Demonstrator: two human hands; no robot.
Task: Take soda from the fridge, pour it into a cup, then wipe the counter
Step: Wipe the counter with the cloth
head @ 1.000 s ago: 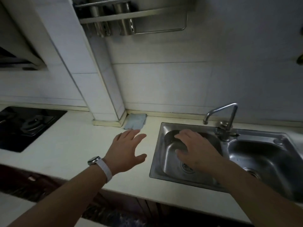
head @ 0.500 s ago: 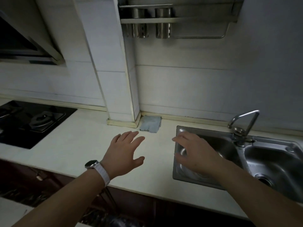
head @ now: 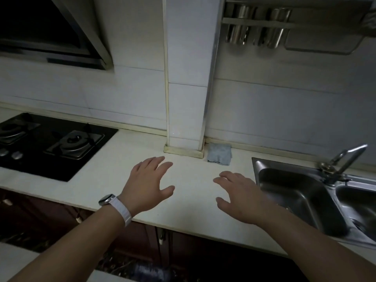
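Both hands, left hand (head: 147,185) and right hand (head: 242,197), are held spread and empty over the counter (head: 189,200); the cloth (head: 219,154) is seen at one o'clock.

Hob (head: 50,143); sink (head: 305,200); tap (head: 343,159); utensil rack (head: 284,23)

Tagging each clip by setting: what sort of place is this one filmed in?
A home kitchen, most likely. A black gas hob is set into the pale counter, a steel double sink with a tap lies to the right, and a range hood hangs above the hob.
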